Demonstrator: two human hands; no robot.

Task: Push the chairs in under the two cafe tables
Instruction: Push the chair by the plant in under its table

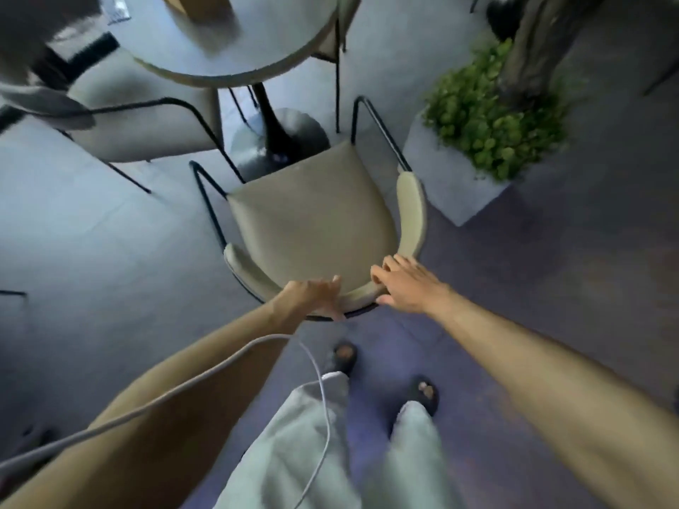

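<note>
A beige padded chair (308, 211) with a thin black frame stands right in front of me, its seat facing a round pale table (235, 64) on a black pedestal. The seat's front edge lies near the pedestal base, outside the tabletop. My left hand (316, 293) grips the curved backrest at its near left part. My right hand (404, 284) rests on the backrest's right part, fingers wrapped over the top. A second beige chair (147, 119) sits at the table's left side, partly under it.
A square white planter (448, 178) with green leaves and a trunk stands close to the chair's right. A third chair's back (340, 34) shows behind the table. My feet in dark sandals (385, 376) are on purple floor; a white cable (319, 391) hangs down.
</note>
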